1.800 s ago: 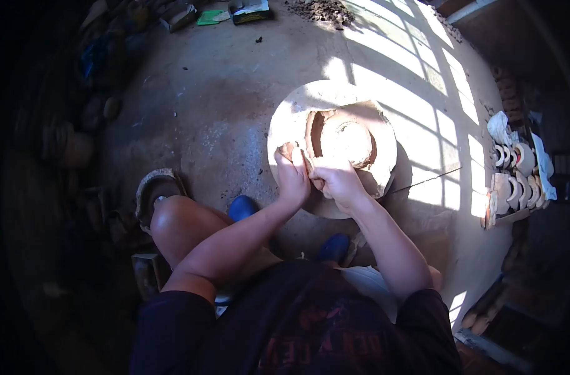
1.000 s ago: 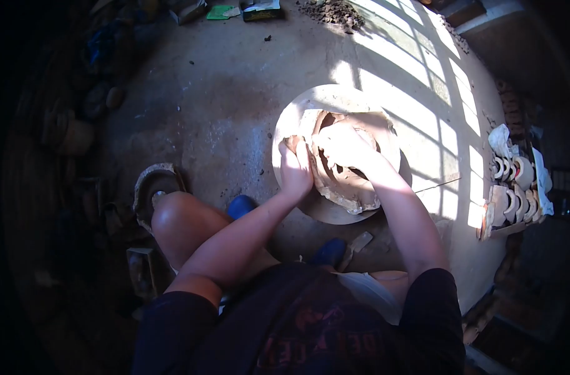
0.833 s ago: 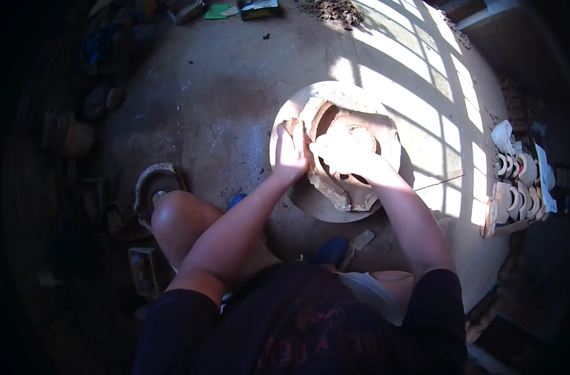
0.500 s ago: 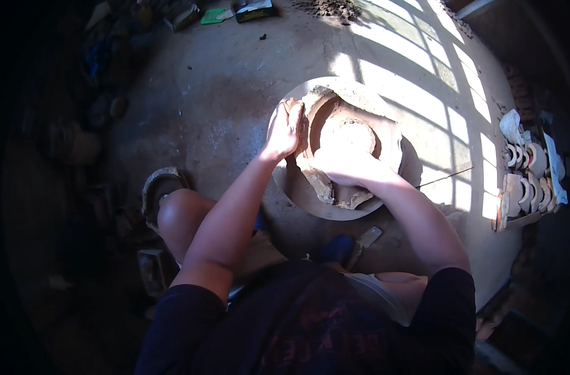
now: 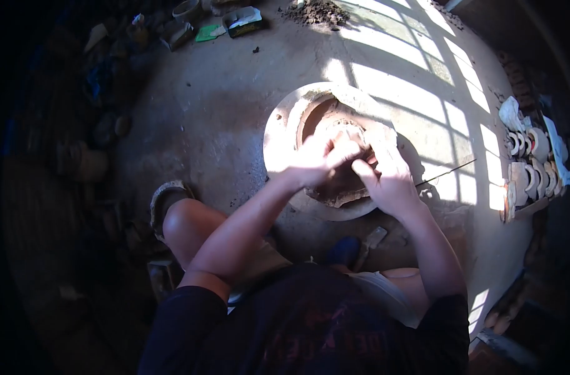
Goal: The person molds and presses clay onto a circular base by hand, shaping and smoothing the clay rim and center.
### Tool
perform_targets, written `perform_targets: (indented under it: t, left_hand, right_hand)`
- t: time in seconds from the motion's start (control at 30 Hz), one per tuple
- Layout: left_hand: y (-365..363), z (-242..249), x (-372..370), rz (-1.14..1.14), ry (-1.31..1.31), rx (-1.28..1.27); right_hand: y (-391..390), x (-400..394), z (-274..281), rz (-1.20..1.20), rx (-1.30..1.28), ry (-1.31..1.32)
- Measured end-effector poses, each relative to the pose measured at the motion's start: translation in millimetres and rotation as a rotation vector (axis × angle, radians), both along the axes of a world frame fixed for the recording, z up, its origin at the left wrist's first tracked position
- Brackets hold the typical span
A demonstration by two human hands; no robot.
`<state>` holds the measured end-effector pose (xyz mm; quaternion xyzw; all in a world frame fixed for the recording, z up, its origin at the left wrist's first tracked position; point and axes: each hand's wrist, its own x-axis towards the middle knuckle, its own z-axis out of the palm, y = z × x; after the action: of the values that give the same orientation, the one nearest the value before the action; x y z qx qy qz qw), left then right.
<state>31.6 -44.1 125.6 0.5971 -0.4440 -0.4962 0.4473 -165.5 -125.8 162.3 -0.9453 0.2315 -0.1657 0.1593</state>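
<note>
1 pale round disc (image 5: 276, 142) bears 1 brown, ring-walled clay form (image 5: 305, 115). Over its hollow is the blurred bare left hand (image 5: 327, 156); its fingers' state is unclear. The bare right hand (image 5: 388, 176) is at the form's right side, thumb and fingers apart; I cannot tell if they grip clay.

Both hands (image 5: 390, 182) over a hollow clay form (image 5: 311, 120) on a round disc (image 5: 277, 142)

Clay (image 5: 322, 112) prob. ctr'd on disc (image 5: 279, 134)

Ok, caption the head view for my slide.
Left hand and right hand close together over a clay-like form on a round base.
</note>
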Motion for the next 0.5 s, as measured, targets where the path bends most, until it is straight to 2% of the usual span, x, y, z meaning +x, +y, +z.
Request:
perform_targets:
  t: [0.03, 0.07, 0.13, 0.17, 0.27, 0.33, 0.43, 0.5]
  left_hand:
    - [2.8, 4.5, -7.8, -0.119, 0.378, -0.008]
    - [2.9, -14.2, -14.6, -0.16, 0.29, -0.058]
    - [5.0, -30.7, -13.1, -0.363, 0.282, 0.188]
    - [8.0, -37.0, -16.3, -0.387, 0.293, 0.173]
    - [21.7, -28.8, -19.2, -0.458, 0.278, 0.178]
    - [23.6, -34.5, -24.0, -0.382, 0.314, 0.138]
    - [22.7, -44.9, -26.0, -0.276, 0.383, 0.164]
    - [24.7, -44.9, -23.2, -0.251, 0.457, 0.195]
  right_hand:
    - [1.9, -0.4, 8.2, -0.055, 0.034, -0.009]
    - [3.5, 0.5, 14.6, 0.04, -0.052, 0.014]
    - [3.9, -14.9, -2.2, 0.073, 0.004, 0.202]
    - [6.2, -22.4, -12.3, 0.09, 0.033, 0.3]
    - [18.9, -29.4, -19.4, 0.176, -0.012, 0.176]
    - [21.4, -27.5, -18.5, 0.207, -0.069, 0.092]
    - [33.3, -11.3, 6.5, -0.05, 0.359, 0.081]
    - [34.0, -1.0, 10.2, -0.132, 0.573, 0.09]
